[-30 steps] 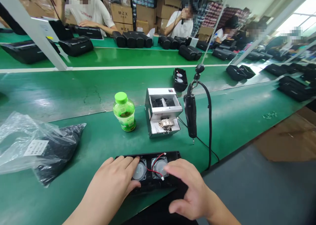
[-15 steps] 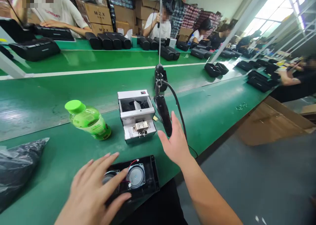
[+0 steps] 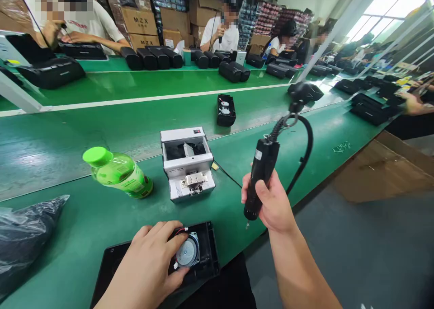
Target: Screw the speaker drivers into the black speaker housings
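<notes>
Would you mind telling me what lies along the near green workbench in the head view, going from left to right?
Black plastic bag → green-capped drink bottle → automatic screw feeder → electric screwdriver, held in the right hand.

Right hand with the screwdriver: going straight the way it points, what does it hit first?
The right hand and its screwdriver would probably meet the green bench top first, just right of the black speaker housing; depth is unclear.

green drink btl (image 3: 118,175) + black plastic bag (image 3: 23,239) on green bench (image 3: 68,218), boxes (image 3: 139,24) far back
</notes>
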`<state>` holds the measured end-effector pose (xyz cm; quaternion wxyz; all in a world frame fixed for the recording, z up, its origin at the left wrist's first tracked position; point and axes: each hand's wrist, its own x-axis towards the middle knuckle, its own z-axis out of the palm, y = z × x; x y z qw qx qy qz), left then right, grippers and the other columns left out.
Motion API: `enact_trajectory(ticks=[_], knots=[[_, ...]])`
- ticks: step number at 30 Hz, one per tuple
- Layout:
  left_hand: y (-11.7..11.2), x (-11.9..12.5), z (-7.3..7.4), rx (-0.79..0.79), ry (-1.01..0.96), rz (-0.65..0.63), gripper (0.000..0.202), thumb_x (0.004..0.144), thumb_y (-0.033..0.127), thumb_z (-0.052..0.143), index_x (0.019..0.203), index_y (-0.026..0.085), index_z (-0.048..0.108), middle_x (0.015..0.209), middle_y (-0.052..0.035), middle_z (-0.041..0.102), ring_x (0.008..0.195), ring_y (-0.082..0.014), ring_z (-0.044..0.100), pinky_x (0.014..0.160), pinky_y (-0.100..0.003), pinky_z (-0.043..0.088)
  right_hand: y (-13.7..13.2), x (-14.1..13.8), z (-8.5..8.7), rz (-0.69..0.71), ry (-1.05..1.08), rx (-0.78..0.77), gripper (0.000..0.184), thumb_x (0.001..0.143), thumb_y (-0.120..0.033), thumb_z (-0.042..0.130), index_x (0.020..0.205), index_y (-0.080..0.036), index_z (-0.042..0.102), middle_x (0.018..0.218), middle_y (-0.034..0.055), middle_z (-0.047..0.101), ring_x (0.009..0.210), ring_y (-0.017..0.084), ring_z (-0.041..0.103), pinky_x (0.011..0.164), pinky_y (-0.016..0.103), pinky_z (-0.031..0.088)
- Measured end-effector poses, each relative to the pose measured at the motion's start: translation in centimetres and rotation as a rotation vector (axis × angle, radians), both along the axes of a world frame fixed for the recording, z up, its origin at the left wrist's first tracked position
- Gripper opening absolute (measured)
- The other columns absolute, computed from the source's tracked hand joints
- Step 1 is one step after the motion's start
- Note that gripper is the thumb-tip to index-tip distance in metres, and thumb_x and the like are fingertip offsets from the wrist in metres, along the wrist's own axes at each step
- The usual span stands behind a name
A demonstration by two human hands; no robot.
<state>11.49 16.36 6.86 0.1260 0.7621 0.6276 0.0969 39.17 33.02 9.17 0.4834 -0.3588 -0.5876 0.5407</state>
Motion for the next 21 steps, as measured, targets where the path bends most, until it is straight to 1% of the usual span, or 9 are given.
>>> enact_trajectory(ticks=[4,7,10,15,21], knots=[[0.2,0.3,-0.4,0.012,0.043,0.018,0.044,0.077,0.015,0.085,0.118,0.031,0.085,0.138,-0.0069,0.079,0.116,-0.0319,0.077,0.096,-0.046,0.053,-2.2,0.5,0.7,-0.001,0.060,-0.013,0.060,0.102,-0.072,0.070,0.144,-0.032,0.054,0.087,-0.0015,0.071,0.059,0.016,0.066,0.053,0.032,0.059],[0.2,0.3,-0.3,-0.003,0.060,0.005,0.046,0.080,0.015,0.081,0.123,0.032,0.084,0.137,-0.0062,0.080,0.114,-0.0300,0.077,0.095,-0.045,0.052,-3.2,0.4,1.1,0.011,0.089,-0.015,0.066,0.101,-0.076,0.067,0.150,-0.032,0.057,0.083,-0.0016,0.070,0.059,0.016,0.065,0.051,0.032,0.057],[0.3,0.2,0.2,-0.043,0.068,-0.004,0.046,0.083,0.016,0.080,0.126,0.032,0.084,0.139,-0.0077,0.079,0.114,-0.0295,0.076,0.096,-0.046,0.053,-3.8,0.2,1.4,0.025,0.102,-0.014,0.066,0.102,-0.075,0.068,0.152,-0.033,0.060,0.083,-0.0015,0.070,0.060,0.016,0.066,0.052,0.031,0.057],[0.8,0.1,1.0,-0.176,0.074,-0.005,0.048,0.085,0.019,0.081,0.131,0.031,0.083,0.148,-0.0117,0.076,0.126,-0.0348,0.075,0.104,-0.053,0.054,-4.0,0.4,1.4,0.021,0.106,-0.015,0.064,0.103,-0.071,0.069,0.153,-0.032,0.060,0.084,-0.0003,0.071,0.062,0.017,0.066,0.053,0.032,0.058],[0.9,0.2,1.1,-0.188,0.099,-0.011,0.044,0.091,0.022,0.081,0.135,0.032,0.082,0.151,-0.0116,0.074,0.128,-0.0353,0.074,0.105,-0.054,0.054,-4.5,0.6,1.3,0.024,0.148,-0.019,0.060,0.103,-0.069,0.071,0.151,-0.033,0.064,0.085,-0.0005,0.072,0.063,0.016,0.067,0.056,0.032,0.059]])
